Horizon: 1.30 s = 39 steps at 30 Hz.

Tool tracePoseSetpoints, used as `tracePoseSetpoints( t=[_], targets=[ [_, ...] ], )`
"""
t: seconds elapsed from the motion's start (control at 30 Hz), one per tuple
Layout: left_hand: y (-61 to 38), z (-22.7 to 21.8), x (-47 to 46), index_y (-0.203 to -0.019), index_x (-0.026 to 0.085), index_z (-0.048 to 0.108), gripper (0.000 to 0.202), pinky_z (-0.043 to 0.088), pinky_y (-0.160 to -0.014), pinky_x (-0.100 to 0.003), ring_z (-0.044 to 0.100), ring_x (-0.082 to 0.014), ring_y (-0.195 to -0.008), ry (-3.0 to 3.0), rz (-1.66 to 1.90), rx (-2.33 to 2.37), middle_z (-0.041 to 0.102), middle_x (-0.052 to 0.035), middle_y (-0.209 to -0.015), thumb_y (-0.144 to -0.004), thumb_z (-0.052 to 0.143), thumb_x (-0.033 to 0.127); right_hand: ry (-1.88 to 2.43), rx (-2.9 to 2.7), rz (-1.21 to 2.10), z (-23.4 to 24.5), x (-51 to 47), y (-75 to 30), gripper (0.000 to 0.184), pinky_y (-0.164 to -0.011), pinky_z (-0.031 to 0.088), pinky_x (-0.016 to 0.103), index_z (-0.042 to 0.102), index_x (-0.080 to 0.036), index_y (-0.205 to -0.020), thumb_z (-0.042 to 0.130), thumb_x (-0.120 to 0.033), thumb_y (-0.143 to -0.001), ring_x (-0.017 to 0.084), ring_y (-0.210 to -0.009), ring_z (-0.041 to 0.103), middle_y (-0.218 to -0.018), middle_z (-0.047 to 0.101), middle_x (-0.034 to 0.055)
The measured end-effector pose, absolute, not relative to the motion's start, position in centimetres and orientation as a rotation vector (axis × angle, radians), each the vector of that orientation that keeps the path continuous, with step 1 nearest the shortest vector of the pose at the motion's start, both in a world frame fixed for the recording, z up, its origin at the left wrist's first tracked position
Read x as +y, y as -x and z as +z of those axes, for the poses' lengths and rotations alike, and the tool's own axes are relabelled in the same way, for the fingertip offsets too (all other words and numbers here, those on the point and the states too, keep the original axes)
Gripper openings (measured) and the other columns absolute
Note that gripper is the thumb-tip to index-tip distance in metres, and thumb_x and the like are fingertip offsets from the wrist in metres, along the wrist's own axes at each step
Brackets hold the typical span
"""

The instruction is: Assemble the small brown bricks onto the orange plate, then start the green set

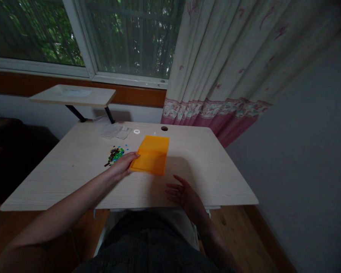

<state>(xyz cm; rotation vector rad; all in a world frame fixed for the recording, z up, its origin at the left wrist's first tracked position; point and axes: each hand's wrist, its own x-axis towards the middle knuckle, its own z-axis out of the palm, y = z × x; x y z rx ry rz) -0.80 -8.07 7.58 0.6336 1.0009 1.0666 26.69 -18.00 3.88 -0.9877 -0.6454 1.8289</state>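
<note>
My left hand (pixel 125 165) grips a flat, rectangular orange thing (pixel 152 154) by its left edge, with the thumb on top. It looks like a thin plastic sheet or shallow tray; I cannot tell which. Its shadow falls on the table (pixel 213 170). To the right of it and nearer to me, my right hand (pixel 180 192) is apart from it, fingers stretched out and spread, holding nothing. A loose pile of small building bricks or pieces (pixel 116 154) in green, blue, black, brown and yellow lies just beyond my left wrist, partly behind the hand.
A raised shelf (pixel 98 99) on black legs stands at the back left, a clear bag or sheet on it. Crumpled clear plastic bags (pixel 116 131) lie below it. A round hole (pixel 164 129) pierces the table near its back edge. A curtain (pixel 207 87) hangs behind.
</note>
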Motion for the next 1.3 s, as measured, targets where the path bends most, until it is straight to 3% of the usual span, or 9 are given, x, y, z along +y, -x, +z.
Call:
tracePoseSetpoints(
  t=[0.13,0.23,0.4,0.53,0.67,0.87,1.07,1.2,1.3],
  targets=[
    [-0.1,7.7,-2.4,-0.102,0.012,0.065,0.023,0.059,-0.054,-0.030,0.070,-0.0228,-0.072,-0.589,1.099,1.079,0.072,-0.0124,-0.088,-0.079,0.062,0.008,1.035,-0.662,1.796,3.8,-16.2,-26.6,0.052,-0.081,0.056,0.041,0.047,-0.025,-0.131,0.052,-0.056,-0.089,0.023,-0.089,0.073,-0.108,0.072,0.0097],
    [-0.9,7.4,1.5,-0.107,0.011,0.061,0.028,0.061,-0.060,-0.036,0.070,-0.0259,-0.083,-0.553,1.122,1.132,0.070,-0.0156,-0.094,-0.080,0.056,0.006,1.025,-0.700,1.764,4.5,-14.5,-26.2,0.052,-0.079,0.057,0.039,0.049,-0.023,-0.128,0.057,-0.054,-0.087,0.022,-0.086,0.073,-0.103,0.073,0.0092],
    [-1.0,6.9,5.6,-0.114,0.011,0.055,0.036,0.061,-0.073,-0.036,0.067,-0.0226,-0.099,-0.481,1.205,1.188,0.067,-0.0136,-0.105,-0.080,0.049,0.000,0.986,-0.744,1.747,5.0,-14.3,-26.0,0.052,-0.079,0.057,0.040,0.052,-0.023,-0.125,0.058,-0.056,-0.085,0.022,-0.086,0.073,-0.104,0.073,0.0092],
    [-0.2,7.4,6.1,-0.110,0.006,0.055,0.024,0.057,-0.084,-0.034,0.061,-0.0211,-0.108,-0.431,1.255,1.230,0.065,-0.0105,-0.105,-0.088,0.047,0.008,1.049,-0.715,1.731,3.6,-15.5,-26.6,0.052,-0.080,0.057,0.041,0.057,-0.022,-0.121,0.058,-0.058,-0.085,0.022,-0.084,0.073,-0.102,0.074,0.0099],
    [0.9,7.9,6.0,-0.107,0.006,0.056,0.020,0.056,-0.083,-0.030,0.062,-0.0164,-0.101,-0.400,1.290,1.280,0.064,-0.0087,-0.101,-0.090,0.052,0.016,1.080,-0.686,1.720,2.1,-16.4,-27.7,0.050,-0.084,0.056,0.041,0.058,-0.021,-0.121,0.058,-0.057,-0.086,0.021,-0.087,0.072,-0.103,0.073,0.0104],
    [2.9,6.8,6.4,-0.112,0.012,0.056,0.032,0.058,-0.063,-0.022,0.065,-0.0150,-0.080,-0.368,1.263,1.349,0.062,-0.0092,-0.095,-0.081,0.058,0.001,1.098,-0.636,1.711,1.7,-16.6,-28.9,0.046,-0.081,0.056,0.038,0.062,-0.023,-0.115,0.060,-0.056,-0.084,0.020,-0.085,0.071,-0.100,0.073,0.0080],
    [4.1,7.3,4.5,-0.107,0.012,0.056,0.026,0.060,-0.068,-0.030,0.066,-0.0178,-0.080,-0.385,1.211,1.298,0.063,-0.0125,-0.095,-0.084,0.056,0.002,1.077,-0.646,1.707,2.2,-16.6,-28.9,0.048,-0.086,0.055,0.040,0.063,-0.023,-0.115,0.062,-0.057,-0.082,0.020,-0.086,0.071,-0.099,0.073,0.0084],
    [3.9,8.7,-0.1,-0.100,0.013,0.060,0.020,0.058,-0.083,-0.036,0.067,-0.0207,-0.093,-0.562,1.272,1.199,0.064,-0.0139,-0.107,-0.081,0.061,0.006,1.105,-0.781,1.619,2.2,-16.4,-29.7,0.054,-0.094,0.051,0.047,0.056,-0.024,-0.126,0.051,-0.062,-0.088,0.025,-0.101,0.069,-0.117,0.069,0.0118],
    [3.2,8.6,-5.1,-0.112,0.020,0.061,0.035,0.048,-0.103,-0.042,0.056,-0.0265,-0.122,-0.913,1.403,1.197,0.056,-0.0127,-0.132,-0.078,0.071,0.019,1.287,-1.108,1.272,2.2,-16.0,-30.4,0.061,-0.111,0.037,0.052,0.044,-0.028,-0.140,0.041,-0.065,-0.091,0.027,-0.135,0.046,-0.149,0.045,0.0116]
  ],
)
